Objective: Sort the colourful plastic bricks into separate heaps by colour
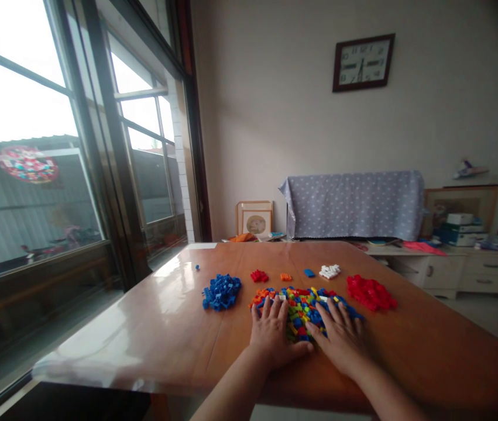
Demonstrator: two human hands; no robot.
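Note:
A spread heap of mixed-colour toy building bricks (298,316) lies on the wooden table. My left hand (271,333) rests flat on its left part, fingers spread. On the right part lies my right hand (340,333), palm down with fingers apart. Both hands cover some of the bricks and grip none that I can see. To the left sits a pile of blue bricks (221,292); a pile of red bricks (370,292) is on the right. Behind the heap are small groups of red bricks (258,276), orange bricks (286,277) and white bricks (329,271), plus a blue brick (309,273).
A tiny blue piece (196,267) lies alone at the table's (152,333) far left. Glass windows stand along the left. Behind the table, a low white cabinet (446,272) carries a cloth-covered object (354,204). A clock (363,62) hangs on the wall.

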